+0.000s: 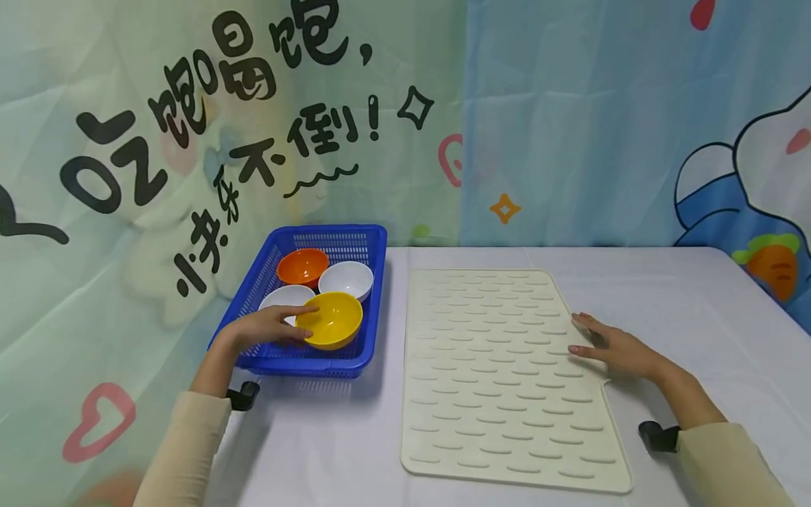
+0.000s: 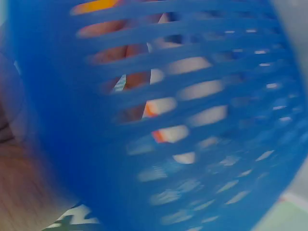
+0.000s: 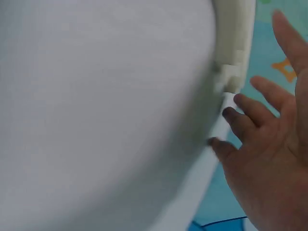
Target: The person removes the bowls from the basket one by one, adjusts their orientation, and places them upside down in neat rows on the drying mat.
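Note:
In the head view my left hand (image 1: pixel 275 326) reaches over the near left side of a blue plastic basket (image 1: pixel 375 296). It grips the left rim of a yellow bowl (image 1: pixel 332 320), with index finger and thumb at the rim. Behind that bowl in the basket are an orange bowl (image 1: pixel 303 267) and two white bowls (image 1: pixel 346 279). Through the basket's slotted wall (image 2: pixel 62 120), the left wrist view shows parts of the fingers and a strip of yellow. My right hand (image 1: pixel 611 348) is at the right edge of a cream ridged mat (image 1: pixel 500 394), fingers spread and holding nothing.
A white cloth (image 1: pixel 329 436) covers the table under the basket and mat. Close behind the table hangs a printed curtain (image 1: pixel 570 141), which also runs along the left side. Black camera straps (image 1: pixel 659 436) sit at both wrists.

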`<control>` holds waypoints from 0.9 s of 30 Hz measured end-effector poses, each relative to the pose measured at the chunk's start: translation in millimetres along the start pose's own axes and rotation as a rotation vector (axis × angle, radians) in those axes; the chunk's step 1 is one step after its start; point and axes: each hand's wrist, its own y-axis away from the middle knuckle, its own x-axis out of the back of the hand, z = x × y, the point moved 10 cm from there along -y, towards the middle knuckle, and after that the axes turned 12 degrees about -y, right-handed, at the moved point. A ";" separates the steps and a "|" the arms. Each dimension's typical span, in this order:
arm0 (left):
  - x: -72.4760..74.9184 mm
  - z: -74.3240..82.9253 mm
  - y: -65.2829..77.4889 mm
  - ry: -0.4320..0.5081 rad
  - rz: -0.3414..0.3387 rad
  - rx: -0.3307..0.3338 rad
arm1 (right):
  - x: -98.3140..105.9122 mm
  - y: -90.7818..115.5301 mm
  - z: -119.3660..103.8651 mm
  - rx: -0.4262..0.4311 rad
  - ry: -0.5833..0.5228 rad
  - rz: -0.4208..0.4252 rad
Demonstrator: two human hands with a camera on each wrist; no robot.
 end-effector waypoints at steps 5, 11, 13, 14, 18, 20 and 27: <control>15.4 38.8 12.5 -0.024 0.012 -0.125 | 32.3 1.7 -52.0 0.096 0.092 0.202; 17.2 98.3 24.6 -0.140 0.000 -0.230 | 39.6 37.5 -184.3 0.628 0.148 0.471; 12.0 118.5 28.5 -0.158 -0.020 -0.258 | 25.9 60.5 -229.4 0.873 0.169 0.503; 8.4 128.2 30.2 -0.161 -0.036 -0.278 | 17.0 72.9 -249.1 0.990 0.180 0.509; -7.6 163.1 37.7 -0.130 -0.125 -0.379 | -19.2 117.7 -304.3 1.351 0.221 0.523; -14.9 176.9 41.0 -0.122 -0.168 -0.424 | -32.9 133.3 -318.2 1.448 0.250 0.549; -29.7 210.5 50.5 -0.183 -0.234 -0.513 | -59.8 159.8 -327.1 1.643 0.314 0.695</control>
